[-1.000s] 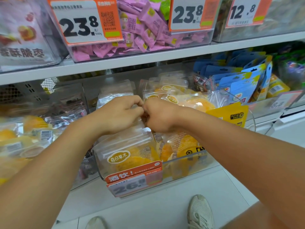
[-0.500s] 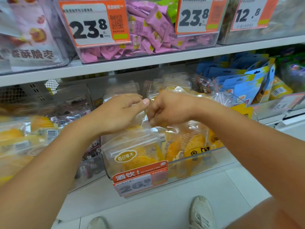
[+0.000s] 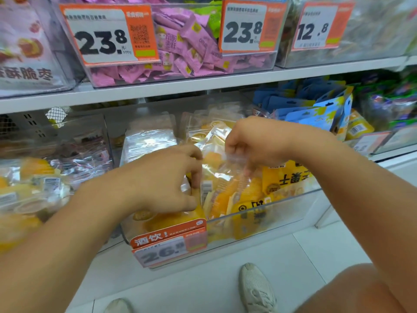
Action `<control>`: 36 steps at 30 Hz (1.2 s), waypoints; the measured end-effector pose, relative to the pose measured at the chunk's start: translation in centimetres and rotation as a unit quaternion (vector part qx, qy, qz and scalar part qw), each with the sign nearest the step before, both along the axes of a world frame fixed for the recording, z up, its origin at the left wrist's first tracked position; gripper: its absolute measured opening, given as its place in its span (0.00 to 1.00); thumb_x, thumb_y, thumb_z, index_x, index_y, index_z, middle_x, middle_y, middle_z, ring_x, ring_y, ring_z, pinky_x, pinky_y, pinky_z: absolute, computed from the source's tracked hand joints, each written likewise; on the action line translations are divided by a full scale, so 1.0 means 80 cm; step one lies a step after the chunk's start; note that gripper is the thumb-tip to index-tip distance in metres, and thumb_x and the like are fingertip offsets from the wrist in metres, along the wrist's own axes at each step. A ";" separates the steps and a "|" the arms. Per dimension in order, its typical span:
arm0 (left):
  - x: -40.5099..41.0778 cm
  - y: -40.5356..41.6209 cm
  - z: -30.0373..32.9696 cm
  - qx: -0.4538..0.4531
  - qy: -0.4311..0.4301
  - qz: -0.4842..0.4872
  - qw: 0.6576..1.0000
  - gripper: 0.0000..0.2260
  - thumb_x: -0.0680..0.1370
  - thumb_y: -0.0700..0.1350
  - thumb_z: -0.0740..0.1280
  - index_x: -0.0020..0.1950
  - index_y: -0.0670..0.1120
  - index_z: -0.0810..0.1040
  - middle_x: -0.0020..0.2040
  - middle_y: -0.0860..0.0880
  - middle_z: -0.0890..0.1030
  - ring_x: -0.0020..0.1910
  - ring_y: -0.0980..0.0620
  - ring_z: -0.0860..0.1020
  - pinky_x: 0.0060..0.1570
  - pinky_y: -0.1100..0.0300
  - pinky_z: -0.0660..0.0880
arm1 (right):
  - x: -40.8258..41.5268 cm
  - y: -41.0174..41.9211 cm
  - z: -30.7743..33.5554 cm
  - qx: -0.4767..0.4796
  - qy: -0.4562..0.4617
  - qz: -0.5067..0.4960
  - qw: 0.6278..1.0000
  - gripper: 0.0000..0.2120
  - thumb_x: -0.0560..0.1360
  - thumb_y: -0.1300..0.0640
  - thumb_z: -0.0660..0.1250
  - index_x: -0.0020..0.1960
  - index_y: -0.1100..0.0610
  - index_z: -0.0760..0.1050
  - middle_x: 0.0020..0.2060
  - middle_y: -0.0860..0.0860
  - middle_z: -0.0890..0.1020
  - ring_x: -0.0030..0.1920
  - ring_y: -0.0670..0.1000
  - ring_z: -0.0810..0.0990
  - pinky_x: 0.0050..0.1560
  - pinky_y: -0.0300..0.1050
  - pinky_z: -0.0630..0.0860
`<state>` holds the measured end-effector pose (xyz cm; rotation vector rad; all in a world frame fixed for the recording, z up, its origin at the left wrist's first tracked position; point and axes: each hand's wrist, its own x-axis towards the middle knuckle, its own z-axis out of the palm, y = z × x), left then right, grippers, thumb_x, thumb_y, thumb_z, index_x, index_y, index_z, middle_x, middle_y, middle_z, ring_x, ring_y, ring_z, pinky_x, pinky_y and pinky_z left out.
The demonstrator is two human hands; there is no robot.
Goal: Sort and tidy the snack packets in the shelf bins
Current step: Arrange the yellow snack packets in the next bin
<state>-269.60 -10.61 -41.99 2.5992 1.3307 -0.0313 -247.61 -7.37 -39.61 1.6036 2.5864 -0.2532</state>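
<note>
A clear plastic bin [image 3: 282, 218] on the lower shelf holds several clear packets of orange-yellow snacks. My left hand [image 3: 167, 179] is down in the bin's front left, its fingers curled round the top edge of a front packet [image 3: 162, 215]. My right hand [image 3: 252, 143] is higher, pinching the clear top of another packet [image 3: 228, 177] and lifting it above the rest. A yellow packet with black print [image 3: 284, 177] stands at the bin's right side.
An orange price tag [image 3: 169, 242] hangs on the bin's front. Blue packets [image 3: 316, 109] fill the bin to the right, clear packets [image 3: 33, 177] the one to the left. Above, a bin of pink packets [image 3: 180, 48] sits on the upper shelf. White shoes [image 3: 257, 288] stand on the floor tiles.
My hands were together over the middle of the bin and have moved apart. The left has gone down onto a front packet, and the right has risen to the right with a clear packet.
</note>
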 end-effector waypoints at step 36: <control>0.016 0.059 0.001 -0.098 -0.091 0.200 0.971 0.35 0.71 0.45 0.75 0.75 0.54 0.65 0.52 0.56 0.78 0.45 0.53 0.79 0.43 0.56 0.76 | 0.007 0.044 -0.007 0.157 -0.005 -0.201 0.967 0.14 0.68 0.55 0.79 0.36 0.57 0.73 0.31 0.51 0.71 0.36 0.56 0.74 0.36 0.46 0.69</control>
